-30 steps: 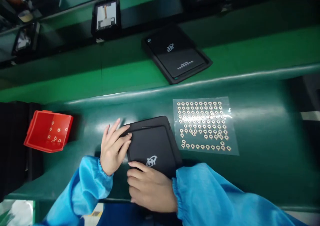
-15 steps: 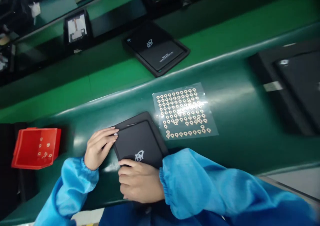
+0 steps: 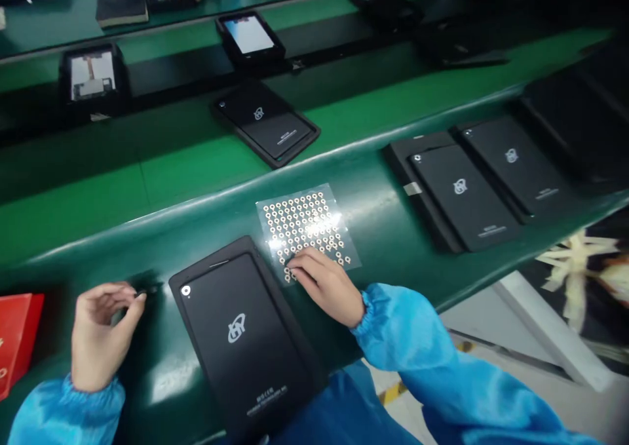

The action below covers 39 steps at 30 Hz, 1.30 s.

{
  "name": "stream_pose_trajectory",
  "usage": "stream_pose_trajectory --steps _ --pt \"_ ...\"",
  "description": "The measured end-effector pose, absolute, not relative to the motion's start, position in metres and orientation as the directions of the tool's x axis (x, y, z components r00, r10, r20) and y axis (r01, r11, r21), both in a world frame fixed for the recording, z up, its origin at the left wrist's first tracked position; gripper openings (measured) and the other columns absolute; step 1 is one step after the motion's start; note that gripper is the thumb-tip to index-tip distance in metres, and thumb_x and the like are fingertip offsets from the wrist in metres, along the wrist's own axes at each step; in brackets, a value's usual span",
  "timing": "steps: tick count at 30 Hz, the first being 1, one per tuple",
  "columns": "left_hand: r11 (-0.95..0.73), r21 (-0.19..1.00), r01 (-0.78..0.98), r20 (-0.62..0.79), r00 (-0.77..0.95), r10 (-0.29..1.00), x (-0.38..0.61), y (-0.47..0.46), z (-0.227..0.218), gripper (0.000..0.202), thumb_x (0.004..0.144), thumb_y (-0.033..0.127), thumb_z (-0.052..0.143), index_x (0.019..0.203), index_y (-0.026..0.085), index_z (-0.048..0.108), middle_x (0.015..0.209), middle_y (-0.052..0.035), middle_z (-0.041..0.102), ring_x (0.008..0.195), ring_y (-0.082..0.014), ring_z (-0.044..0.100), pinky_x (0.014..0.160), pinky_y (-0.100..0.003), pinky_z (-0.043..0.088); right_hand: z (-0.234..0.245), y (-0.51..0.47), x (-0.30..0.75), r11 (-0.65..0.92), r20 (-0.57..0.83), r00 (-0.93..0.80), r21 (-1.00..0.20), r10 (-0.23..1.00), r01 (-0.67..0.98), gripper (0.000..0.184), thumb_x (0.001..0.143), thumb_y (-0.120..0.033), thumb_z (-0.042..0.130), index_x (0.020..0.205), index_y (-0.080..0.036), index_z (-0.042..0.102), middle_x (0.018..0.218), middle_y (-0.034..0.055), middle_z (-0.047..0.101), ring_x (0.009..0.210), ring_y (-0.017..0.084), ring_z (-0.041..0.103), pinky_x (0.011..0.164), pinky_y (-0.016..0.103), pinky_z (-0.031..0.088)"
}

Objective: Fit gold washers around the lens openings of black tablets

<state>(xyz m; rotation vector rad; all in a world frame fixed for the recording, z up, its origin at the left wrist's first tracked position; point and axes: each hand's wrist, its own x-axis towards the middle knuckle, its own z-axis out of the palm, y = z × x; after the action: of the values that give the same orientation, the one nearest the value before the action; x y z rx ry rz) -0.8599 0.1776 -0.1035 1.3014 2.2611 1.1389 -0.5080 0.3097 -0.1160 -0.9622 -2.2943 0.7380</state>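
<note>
Red tray (image 3: 17, 340), cut off by the frame, lies left of the black tablet case (image 3: 240, 333) on the green desk (image 3: 378, 229), with small rings inside. Left hand (image 3: 101, 333) is beside the case, fingers (image 3: 132, 295) pinched, any item too small to tell. Right of the case, right hand (image 3: 327, 288) presses its fingers (image 3: 299, 265) on the ring sheet (image 3: 307, 225).
</note>
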Motion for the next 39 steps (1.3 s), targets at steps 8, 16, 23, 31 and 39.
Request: stream_pose_trajectory --steps 8,16,23,31,39 --pt "0.025 0.298 0.954 0.422 -0.155 0.893 -0.859 0.155 -0.120 0.023 0.082 0.024 0.064 0.104 0.019 0.065 0.132 -0.0134 0.054 0.102 -0.0293 0.064 0.095 -0.048 0.052 -0.127 0.298 -0.512 0.617 0.220 -0.633 -0.591 0.743 0.519 0.012 0.097 -0.014 0.047 0.098 -0.016 0.059 0.094 0.0101 0.059 0.090 0.022 0.057 0.079 0.036 0.050" --pt "-0.004 0.405 0.914 0.496 -0.215 0.841 -0.840 0.141 -0.121 0.029 0.077 0.015 0.068 0.104 0.020 0.063 0.146 -0.0133 0.036 0.114 -0.0335 0.061 0.098 -0.050 0.053 -0.110 0.323 -0.523 0.522 -0.001 -0.661 -0.613 0.750 0.593 0.018 0.082 -0.003 0.056 0.075 -0.019 0.053 0.081 0.0020 0.056 0.074 0.017 0.055 0.067 0.029 0.044" --pt "-0.079 0.416 0.906 0.519 -0.166 0.838 -0.820 0.134 -0.093 0.035 0.075 0.007 0.066 0.104 0.026 0.063 0.120 -0.0079 0.058 0.095 -0.0245 0.066 0.079 -0.040 0.058 -0.076 0.305 -0.514 0.458 0.145 -0.590 -0.780 0.794 0.425 0.008 0.092 -0.014 0.054 0.096 -0.020 0.056 0.083 0.0011 0.059 0.073 0.015 0.059 0.067 0.027 0.049" --pt "-0.091 0.827 0.555 0.139 -0.045 0.989 -0.736 0.168 -0.051 0.010 0.089 0.014 0.056 0.089 0.020 0.065 0.075 0.0001 0.065 0.065 -0.0092 0.061 0.060 -0.019 0.048 -0.040 0.272 -0.564 0.277 0.199 -0.734 -0.961 0.649 -0.015 0.011 0.091 -0.016 0.058 0.086 -0.019 0.068 0.079 0.0014 0.060 0.066 0.011 0.057 0.056 0.023 0.048" --pt "0.126 0.931 0.343 -0.058 -0.200 0.978 -0.737 0.155 -0.054 0.010 0.085 0.020 0.058 0.083 0.019 0.068 0.064 0.0013 0.062 0.052 -0.0080 0.054 0.050 -0.019 0.042 -0.055 0.259 -0.578 0.138 0.075 -0.799 -0.990 0.596 0.010 0.008 0.090 -0.013 0.054 0.089 -0.019 0.059 0.082 0.0001 0.058 0.063 0.009 0.058 0.058 0.022 0.048"
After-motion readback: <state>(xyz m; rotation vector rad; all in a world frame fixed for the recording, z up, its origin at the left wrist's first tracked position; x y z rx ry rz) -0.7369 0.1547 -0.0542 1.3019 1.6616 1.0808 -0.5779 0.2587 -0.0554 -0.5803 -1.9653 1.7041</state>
